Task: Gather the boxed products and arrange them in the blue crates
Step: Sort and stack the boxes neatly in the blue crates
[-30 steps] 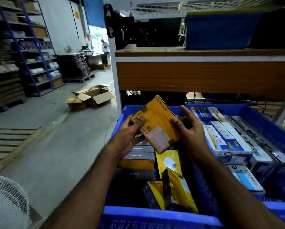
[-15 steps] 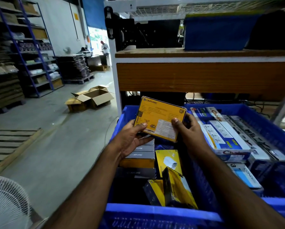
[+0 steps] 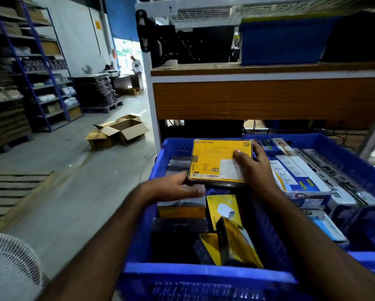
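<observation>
Yellow box (image 3: 220,161) hangs over the far end of the blue crate (image 3: 204,275). Your left hand (image 3: 177,189) cups its lower-left corner, your right hand (image 3: 250,168) pinches its right edge. Placing step; next, lower it onto the dark boxes (image 3: 179,165) at back left. White boxes (image 3: 297,172) crowd the right.

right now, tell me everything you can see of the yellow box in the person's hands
The yellow box is flat and rectangular, cardboard by its look, with dark edges. Its face bears the LAPCARE name at the top left, small print, a pale label patch and barcodes along the lower edge. It is held over the far left part of the blue crate, face toward the camera, nearly level. The right hand grips its right side, thumb on the face; the left hand holds its lower left corner.
</observation>
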### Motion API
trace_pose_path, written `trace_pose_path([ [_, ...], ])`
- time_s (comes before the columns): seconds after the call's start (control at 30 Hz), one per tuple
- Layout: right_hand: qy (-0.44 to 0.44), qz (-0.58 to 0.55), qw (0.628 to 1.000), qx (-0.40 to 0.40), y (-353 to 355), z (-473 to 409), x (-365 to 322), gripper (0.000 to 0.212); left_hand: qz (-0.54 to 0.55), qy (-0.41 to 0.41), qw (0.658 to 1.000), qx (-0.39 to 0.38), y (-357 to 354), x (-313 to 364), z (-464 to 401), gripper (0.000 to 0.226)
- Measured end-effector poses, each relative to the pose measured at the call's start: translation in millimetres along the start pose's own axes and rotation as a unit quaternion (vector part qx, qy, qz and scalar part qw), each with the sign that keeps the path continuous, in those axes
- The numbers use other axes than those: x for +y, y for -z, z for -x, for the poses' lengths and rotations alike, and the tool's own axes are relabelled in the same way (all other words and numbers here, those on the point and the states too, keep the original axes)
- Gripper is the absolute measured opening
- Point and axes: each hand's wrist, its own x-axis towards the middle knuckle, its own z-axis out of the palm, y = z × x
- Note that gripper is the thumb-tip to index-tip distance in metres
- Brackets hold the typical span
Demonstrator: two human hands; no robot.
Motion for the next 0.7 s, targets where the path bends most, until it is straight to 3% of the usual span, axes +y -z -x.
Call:
trace_pose_path([
  [0.03, -0.001, 0.014, 1.0, 0.001, -0.4, -1.3, 1.6, 0.044, -0.11, 0.026, 0.993, -0.039, 1.1, -7.2, -0.8, 0.089],
  [0.1, 0.009, 0.051, 0.999, -0.009, -1.5, -1.9, 3.9, 0.042, -0.328, 0.073, 0.938, -0.084, -3.4, -22.0, -2.0, 0.111],
  [0.17, 0.013, 0.071, 0.997, -0.028, -4.2, 0.3, 3.5, 0.037, -0.432, 0.118, 0.888, -0.104, -15.2, -35.7, -5.5, 0.117],
  [0.27, -0.008, 0.094, 0.993, -0.064, -5.6, 3.4, 3.1, 0.037, -0.456, 0.172, 0.87, -0.071, -30.8, -47.2, -8.0, 0.074],
  [0.33, -0.022, 0.114, 0.988, -0.098, -6.1, 5.2, 3.3, 0.036, -0.519, 0.137, 0.844, -0.018, -32.0, -50.2, -11.2, 0.059],
  [0.43, -0.042, 0.151, 0.98, -0.119, -8.7, 7.8, 4.6, 0.027, -0.551, 0.1, 0.824, 0.085, -18.0, -53.1, -19.1, 0.061],
  [0.53, -0.042, 0.203, 0.969, -0.132, -10.6, 9.7, 5.0, 0.03, -0.598, 0.097, 0.793, 0.064, -3.3, -55.0, -21.7, 0.07],
  [0.7, -0.143, 0.162, 0.951, -0.222, -8.0, 11.3, 1.9, 0.039, -0.571, 0.089, 0.812, 0.083, 2.9, -65.2, -26.1, 0.058],
])
